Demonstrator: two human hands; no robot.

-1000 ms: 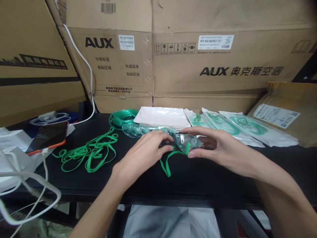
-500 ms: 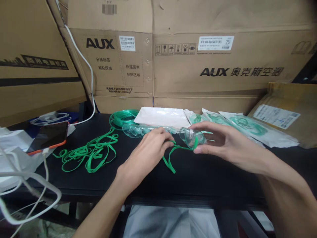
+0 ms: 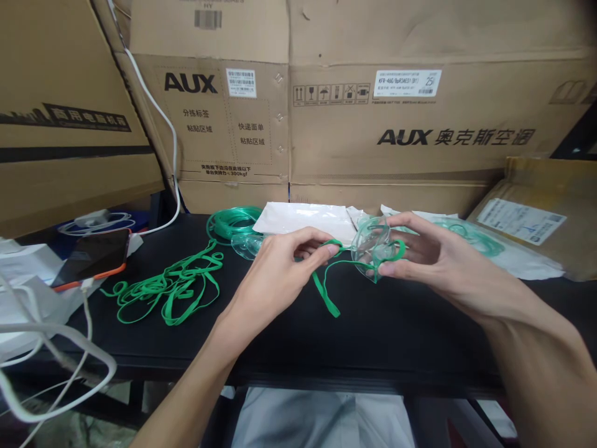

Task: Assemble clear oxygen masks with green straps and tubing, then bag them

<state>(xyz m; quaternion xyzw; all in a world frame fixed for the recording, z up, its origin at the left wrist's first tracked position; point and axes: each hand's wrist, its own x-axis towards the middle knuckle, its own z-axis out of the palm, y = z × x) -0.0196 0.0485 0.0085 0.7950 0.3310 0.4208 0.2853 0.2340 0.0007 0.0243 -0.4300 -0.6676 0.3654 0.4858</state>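
My right hand is closed around a clear oxygen mask, held up over the middle of the black table. A green elastic strap runs from the mask and hangs in a loop between my hands. My left hand pinches part of that strap between thumb and forefinger, just left of the mask. Behind my left hand lie more clear masks, partly hidden by it. A loose heap of green straps rests to the left.
Coiled green tubing and a white packet lie at the back. Packaged green tubing is on the right, beside a cardboard box. A phone and white cables occupy the left. Large cartons stand behind.
The mask has turned in my right hand and moved up slightly, its open side now more toward the left hand. My left hand has lifted its strap end a little.
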